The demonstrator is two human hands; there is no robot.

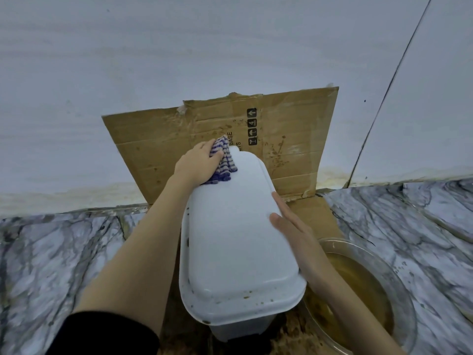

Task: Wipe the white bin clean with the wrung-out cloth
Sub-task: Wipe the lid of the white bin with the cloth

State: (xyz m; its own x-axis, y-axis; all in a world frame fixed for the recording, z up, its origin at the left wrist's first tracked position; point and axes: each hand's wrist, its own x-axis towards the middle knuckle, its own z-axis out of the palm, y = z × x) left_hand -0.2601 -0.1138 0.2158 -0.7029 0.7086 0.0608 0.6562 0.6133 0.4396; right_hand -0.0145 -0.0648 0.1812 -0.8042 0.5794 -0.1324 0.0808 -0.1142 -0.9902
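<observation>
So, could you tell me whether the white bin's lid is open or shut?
Shut: the lid lies flat on the white bin, no gap at its near rim; the left hand presses the cloth onto it.

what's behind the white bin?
A stained, flattened cardboard box leans against the wall behind the white bin. Its lower middle is hidden by the bin and the striped cloth.

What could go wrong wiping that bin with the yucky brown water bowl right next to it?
1. The bowl of brown water sits right beside the white bin, under the right arm; a bump might slop it out.
2. The left hand rubs the cloth at the lid's far end, while brown specks dot the near rim; they could get missed.
3. Only the flat right hand steadies the bin, so hard pushing might tip it.
</observation>
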